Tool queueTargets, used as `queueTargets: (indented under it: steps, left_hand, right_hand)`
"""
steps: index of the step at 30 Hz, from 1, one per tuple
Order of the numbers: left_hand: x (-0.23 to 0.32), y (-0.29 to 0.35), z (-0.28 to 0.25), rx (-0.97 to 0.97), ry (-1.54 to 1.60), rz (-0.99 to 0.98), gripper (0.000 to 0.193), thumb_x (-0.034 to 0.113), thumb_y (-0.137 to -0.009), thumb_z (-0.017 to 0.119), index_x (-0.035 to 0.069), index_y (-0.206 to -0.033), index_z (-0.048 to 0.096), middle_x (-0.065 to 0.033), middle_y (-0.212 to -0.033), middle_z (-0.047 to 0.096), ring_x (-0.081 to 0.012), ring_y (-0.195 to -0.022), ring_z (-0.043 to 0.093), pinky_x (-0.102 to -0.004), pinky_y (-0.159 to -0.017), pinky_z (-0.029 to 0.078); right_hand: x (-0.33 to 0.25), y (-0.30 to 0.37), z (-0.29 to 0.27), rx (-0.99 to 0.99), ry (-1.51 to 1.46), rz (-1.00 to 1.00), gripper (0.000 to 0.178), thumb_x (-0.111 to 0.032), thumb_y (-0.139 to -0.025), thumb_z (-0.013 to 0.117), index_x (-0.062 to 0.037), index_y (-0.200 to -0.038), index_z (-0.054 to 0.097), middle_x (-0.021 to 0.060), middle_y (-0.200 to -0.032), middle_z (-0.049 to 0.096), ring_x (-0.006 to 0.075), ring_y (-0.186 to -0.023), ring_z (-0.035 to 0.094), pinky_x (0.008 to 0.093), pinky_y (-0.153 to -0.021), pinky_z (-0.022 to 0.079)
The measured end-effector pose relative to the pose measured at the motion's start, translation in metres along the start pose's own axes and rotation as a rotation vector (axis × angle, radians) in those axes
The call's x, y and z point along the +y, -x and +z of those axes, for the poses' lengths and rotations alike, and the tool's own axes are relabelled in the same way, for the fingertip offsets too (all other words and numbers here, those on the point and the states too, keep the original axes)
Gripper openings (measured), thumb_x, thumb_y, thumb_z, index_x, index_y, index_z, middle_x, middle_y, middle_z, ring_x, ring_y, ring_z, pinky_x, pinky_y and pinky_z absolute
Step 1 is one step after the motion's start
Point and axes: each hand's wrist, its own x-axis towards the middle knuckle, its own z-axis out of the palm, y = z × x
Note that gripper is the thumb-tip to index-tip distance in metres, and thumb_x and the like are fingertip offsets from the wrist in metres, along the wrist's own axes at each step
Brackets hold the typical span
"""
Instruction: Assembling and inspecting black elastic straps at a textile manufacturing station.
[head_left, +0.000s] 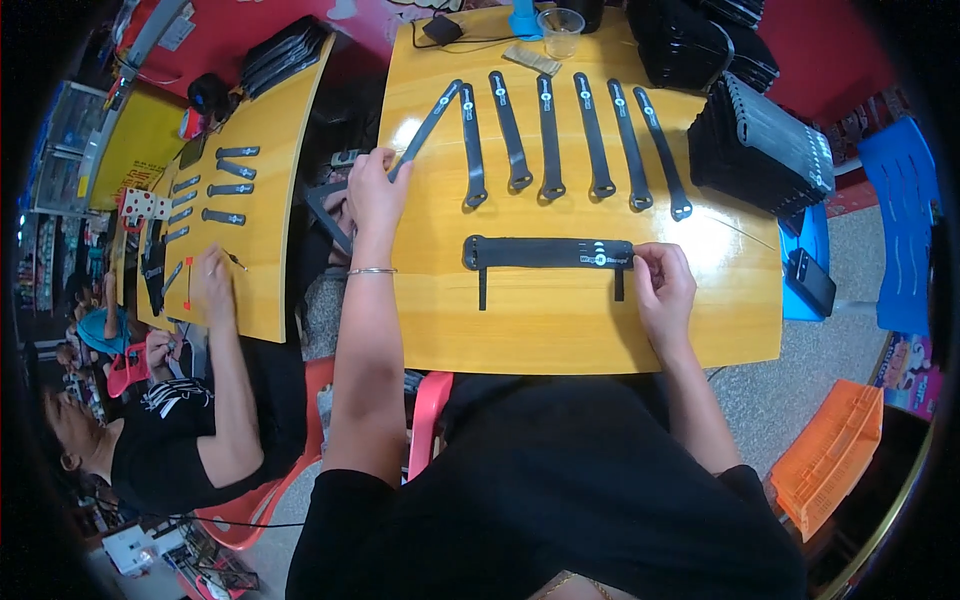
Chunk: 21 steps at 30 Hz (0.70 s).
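Sitting at a yellow side table on the far left, a co-worker in a black top has a bent arm over the surface, where short dark straps lie. Next comes the person's left hand, at the left edge of the main table, fingers bent at the lower end of a slanted dark strap; I cannot tell whether they grip it. Beside that lie 6 similar straps, spread side by side. Below these, a wide black band lies crosswise, 2 narrow tabs extending from its lower edge. Its right end is pinched between thumb and fingers of the right hand. Farther right are a stack of black packs, a dark phone and an orange crate.
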Motion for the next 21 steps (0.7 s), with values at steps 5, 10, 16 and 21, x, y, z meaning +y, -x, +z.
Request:
queueTargets:
  steps: [5, 10, 16, 21]
  left_hand:
    - [-0.007, 0.001, 0.008, -0.083, 0.097, -0.12, 0.025, 0.02, -0.079, 0.069, 0.001, -0.095, 0.063, -0.0146, -0.088, 0.063, -0.033, -0.083, 0.062, -0.0391, -0.073, 0.05]
    - [0.005, 0.009, -0.014, -0.011, 0.373, -0.277, 0.017, 0.015, -0.088, 0.061, 0.001, -0.097, 0.06, -0.0076, -0.081, 0.061, -0.0186, -0.072, 0.063, -0.029, -0.062, 0.047]
    - [0.083, 0.068, -0.084, -0.187, 0.974, -0.078, 0.011, -0.001, -0.09, 0.053, -0.002, -0.098, 0.061, -0.0039, -0.078, 0.056, -0.0084, -0.054, 0.05, -0.0198, -0.049, 0.04]
    - [0.115, 0.105, -0.109, -0.615, 0.921, 0.117, 0.013, -0.005, -0.087, 0.056, -0.002, -0.094, 0.067, -0.0075, -0.08, 0.058, -0.0104, -0.061, 0.055, -0.0211, -0.05, 0.042]
  right_hand:
    - [-0.004, -0.001, 0.001, -0.005, -0.007, -0.001, 0.008, 0.005, -0.082, 0.06, 0.0015, -0.09, 0.06, 0.0072, -0.083, 0.055, 0.0124, -0.066, 0.057, 0.0228, -0.059, 0.047]
    - [-0.004, 0.0, 0.001, 0.011, -0.026, 0.017, 0.009, 0.004, -0.082, 0.062, 0.0, -0.09, 0.062, 0.0065, -0.084, 0.056, 0.0103, -0.066, 0.056, 0.0204, -0.057, 0.045]
    - [-0.034, -0.003, -0.007, -0.314, -0.36, 0.089, 0.03, -0.004, -0.078, 0.07, -0.0041, -0.107, 0.061, 0.0045, -0.098, 0.062, 0.007, -0.068, 0.055, 0.0187, -0.059, 0.044]
    - [-0.056, -0.005, -0.006, -0.375, -0.911, 0.313, 0.03, -0.008, -0.081, 0.068, -0.0029, -0.109, 0.058, 0.0054, -0.099, 0.061, 0.007, -0.072, 0.052, 0.0188, -0.061, 0.042]
